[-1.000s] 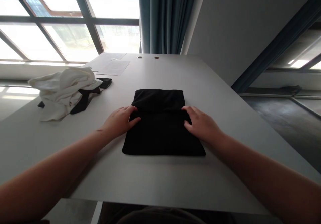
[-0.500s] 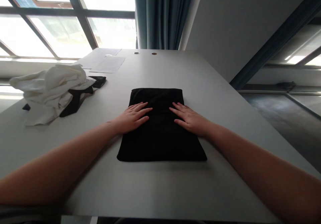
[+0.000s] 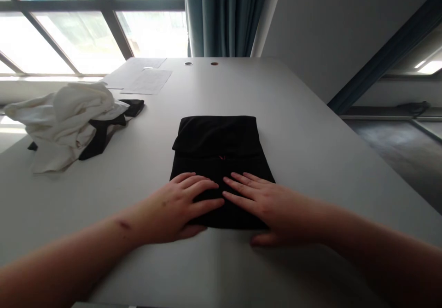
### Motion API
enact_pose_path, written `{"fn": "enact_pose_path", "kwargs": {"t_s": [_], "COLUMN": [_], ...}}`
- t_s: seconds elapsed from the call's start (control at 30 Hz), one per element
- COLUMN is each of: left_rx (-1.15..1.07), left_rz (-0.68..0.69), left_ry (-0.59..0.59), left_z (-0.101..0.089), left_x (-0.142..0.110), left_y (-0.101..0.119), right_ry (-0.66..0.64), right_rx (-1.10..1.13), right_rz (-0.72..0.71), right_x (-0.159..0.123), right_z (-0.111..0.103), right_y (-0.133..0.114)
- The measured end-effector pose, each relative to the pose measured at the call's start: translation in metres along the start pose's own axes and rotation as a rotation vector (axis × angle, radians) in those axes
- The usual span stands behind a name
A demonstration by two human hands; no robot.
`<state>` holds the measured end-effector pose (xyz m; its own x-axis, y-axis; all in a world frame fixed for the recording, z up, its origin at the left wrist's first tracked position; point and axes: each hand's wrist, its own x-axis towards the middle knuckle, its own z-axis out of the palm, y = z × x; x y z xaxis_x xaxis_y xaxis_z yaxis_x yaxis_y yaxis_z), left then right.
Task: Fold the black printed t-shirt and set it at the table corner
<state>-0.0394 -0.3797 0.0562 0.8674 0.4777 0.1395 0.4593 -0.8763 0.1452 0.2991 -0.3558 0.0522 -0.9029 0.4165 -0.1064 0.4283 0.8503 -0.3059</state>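
A folded black cloth (image 3: 218, 147) lies in the middle of the grey table (image 3: 311, 151), its far part folded over as a flap. My left hand (image 3: 177, 206) rests flat on the cloth's near edge, fingers stretched out and pointing right. My right hand (image 3: 267, 204) lies flat beside it on the same near edge, fingers stretched out and pointing left. The fingertips of both hands nearly meet over the cloth. Neither hand holds anything.
A crumpled white garment (image 3: 64, 119) lies at the left over a dark garment (image 3: 103, 130). Paper sheets (image 3: 147, 80) lie at the far left. Two round holes (image 3: 200, 63) sit at the table's far end, before a blue curtain (image 3: 221, 15).
Both hands have slid from the cloth's middle toward me to its near edge and drawn closer together. The cloth now shows a folded flap at its far part.
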Motion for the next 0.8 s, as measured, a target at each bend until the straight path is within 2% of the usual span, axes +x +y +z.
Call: {"fn": "enact_pose_path", "kwargs": {"t_s": [0.1, 0.23, 0.4, 0.47, 0.57, 0.7, 0.8], "left_rx": [0.073, -0.010, -0.154, -0.208, -0.280, -0.310, -0.403], "left_rz": [0.008, -0.006, -0.074, -0.073, -0.094, -0.140, -0.159], "left_ry": [0.015, -0.024, -0.004, -0.010, 0.048, 0.221, 0.195], "left_z": [-0.008, -0.010, -0.008, -0.010, -0.017, -0.027, -0.033], "left_x": [-0.005, -0.024, -0.046, -0.047, -0.046, -0.049, -0.054], "left_y": [-0.005, -0.015, -0.031, -0.038, -0.046, -0.044, -0.031], "right_ry": [0.065, 0.199, 0.343, 0.350, 0.309, 0.251, 0.191], "right_rx": [-0.046, -0.114, 0.032, 0.117, 0.279, 0.424, 0.506], "right_rz": [0.070, 0.125, 0.070, 0.048, 0.027, 0.157, 0.197], "right_x": [-0.007, -0.035, -0.072, -0.077, -0.078, -0.075, -0.081], "right_z": [0.005, 0.022, 0.049, 0.052, 0.042, 0.010, -0.008], "right_y": [-0.002, 0.010, 0.025, 0.033, 0.045, 0.045, 0.030]}}
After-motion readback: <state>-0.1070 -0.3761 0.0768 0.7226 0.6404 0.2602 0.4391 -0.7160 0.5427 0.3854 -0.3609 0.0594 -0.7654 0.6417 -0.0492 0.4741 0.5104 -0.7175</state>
